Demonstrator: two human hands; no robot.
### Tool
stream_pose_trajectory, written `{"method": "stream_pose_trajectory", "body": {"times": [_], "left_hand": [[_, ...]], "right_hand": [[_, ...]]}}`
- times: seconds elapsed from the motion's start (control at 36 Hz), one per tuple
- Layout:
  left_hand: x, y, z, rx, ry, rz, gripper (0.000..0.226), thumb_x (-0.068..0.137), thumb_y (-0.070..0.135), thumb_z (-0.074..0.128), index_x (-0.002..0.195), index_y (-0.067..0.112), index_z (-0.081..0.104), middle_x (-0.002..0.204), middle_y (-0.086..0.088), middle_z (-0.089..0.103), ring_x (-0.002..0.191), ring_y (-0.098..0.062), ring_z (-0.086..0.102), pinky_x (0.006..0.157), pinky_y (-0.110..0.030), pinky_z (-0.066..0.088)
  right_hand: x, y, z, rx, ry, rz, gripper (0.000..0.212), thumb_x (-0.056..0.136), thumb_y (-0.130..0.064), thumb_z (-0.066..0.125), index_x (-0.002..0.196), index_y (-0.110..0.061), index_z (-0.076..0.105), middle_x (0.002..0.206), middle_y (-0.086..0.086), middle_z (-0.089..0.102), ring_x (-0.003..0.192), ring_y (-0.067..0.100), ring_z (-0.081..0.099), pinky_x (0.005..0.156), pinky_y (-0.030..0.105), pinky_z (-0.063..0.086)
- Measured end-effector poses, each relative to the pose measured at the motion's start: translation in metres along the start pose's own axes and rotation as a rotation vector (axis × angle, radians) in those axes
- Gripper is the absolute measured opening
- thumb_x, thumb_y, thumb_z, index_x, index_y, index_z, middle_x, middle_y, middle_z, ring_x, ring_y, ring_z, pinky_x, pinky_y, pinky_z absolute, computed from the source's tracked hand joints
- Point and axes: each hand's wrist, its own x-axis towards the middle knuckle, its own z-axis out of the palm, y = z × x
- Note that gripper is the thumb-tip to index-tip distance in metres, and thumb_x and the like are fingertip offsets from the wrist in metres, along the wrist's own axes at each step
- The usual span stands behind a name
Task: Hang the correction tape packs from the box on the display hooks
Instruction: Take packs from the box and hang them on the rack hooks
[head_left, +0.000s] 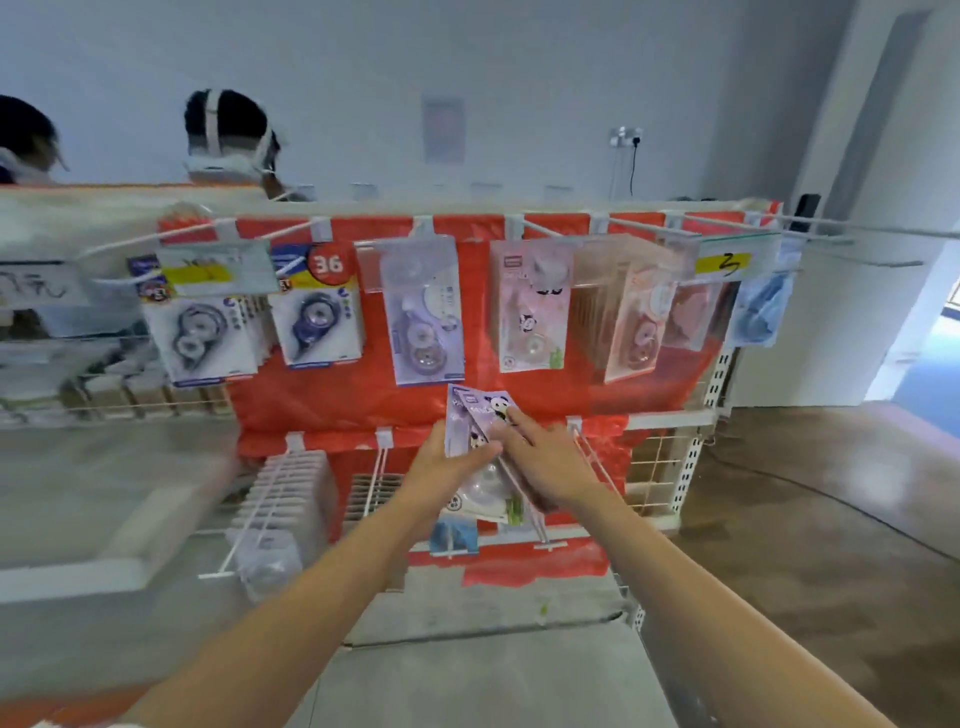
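I hold a small stack of purple correction tape packs (475, 415) with panda prints in front of the red display panel (519, 395). My left hand (444, 467) grips the stack from the left and below. My right hand (540, 457) lies over the packs from the right, its fingers stretched across the top pack. Along the upper row, white display hooks (540, 228) carry hanging tape packs, among them a purple pack (423, 317) and a pink pack (530, 312). The box is not in view.
A lower row of white hooks (592, 457) sticks out around my hands, some with packs (280, 499). Two other people's heads (228, 135) show behind the rack. A wooden floor (831, 519) lies to the right. The view is motion-blurred.
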Motion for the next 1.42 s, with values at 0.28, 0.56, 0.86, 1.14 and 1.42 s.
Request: {"method": "stream_pose_trajectory", "body": {"times": [0.28, 0.56, 0.86, 1.14, 1.42], "left_hand": [[0.006, -0.011, -0.116, 0.06, 0.157, -0.025, 0.064, 0.081, 0.018, 0.074, 0.138, 0.017, 0.043, 0.133, 0.001, 0.048, 0.12, -0.022, 0.047, 0.099, -0.038, 0.04], [-0.003, -0.026, -0.166, 0.109, 0.114, 0.009, 0.073, 0.071, 0.032, 0.083, 0.135, 0.02, 0.051, 0.132, -0.002, 0.058, 0.121, -0.025, 0.053, 0.101, -0.045, 0.044], [-0.009, -0.04, -0.171, 0.022, 0.116, -0.023, 0.055, 0.077, 0.02, 0.078, 0.128, 0.018, 0.057, 0.123, -0.001, 0.063, 0.113, -0.025, 0.059, 0.098, -0.046, 0.046], [-0.009, -0.043, -0.17, -0.009, 0.092, -0.06, 0.033, 0.083, 0.016, 0.073, 0.113, 0.011, 0.06, 0.114, -0.008, 0.066, 0.105, -0.026, 0.062, 0.081, -0.033, 0.047], [0.0, -0.036, -0.122, 0.084, -0.055, -0.08, 0.059, 0.079, 0.025, 0.077, 0.131, 0.011, 0.05, 0.131, -0.004, 0.054, 0.117, -0.026, 0.053, 0.103, -0.046, 0.042]], "right_hand": [[0.017, -0.05, 0.059, 0.348, -0.184, -0.008, 0.08, 0.086, -0.009, 0.066, 0.15, -0.025, 0.021, 0.135, -0.005, 0.04, 0.119, 0.014, 0.044, 0.083, 0.019, 0.043], [0.013, -0.065, 0.096, 0.365, -0.117, 0.121, 0.056, 0.075, -0.015, 0.074, 0.123, -0.013, 0.045, 0.119, 0.006, 0.055, 0.108, 0.026, 0.053, 0.082, 0.036, 0.045], [0.001, -0.053, 0.092, 0.334, 0.0, 0.173, 0.048, 0.077, -0.019, 0.078, 0.11, -0.016, 0.043, 0.121, 0.013, 0.056, 0.113, 0.03, 0.053, 0.096, 0.046, 0.044], [-0.011, -0.044, 0.081, 0.351, 0.083, 0.222, 0.066, 0.079, -0.023, 0.077, 0.131, -0.01, 0.038, 0.136, 0.007, 0.047, 0.125, 0.028, 0.045, 0.105, 0.047, 0.038], [-0.033, -0.025, 0.044, 0.241, 0.185, 0.273, 0.077, 0.081, -0.018, 0.072, 0.144, -0.006, 0.03, 0.142, 0.012, 0.044, 0.125, 0.032, 0.046, 0.105, 0.049, 0.039]]}}
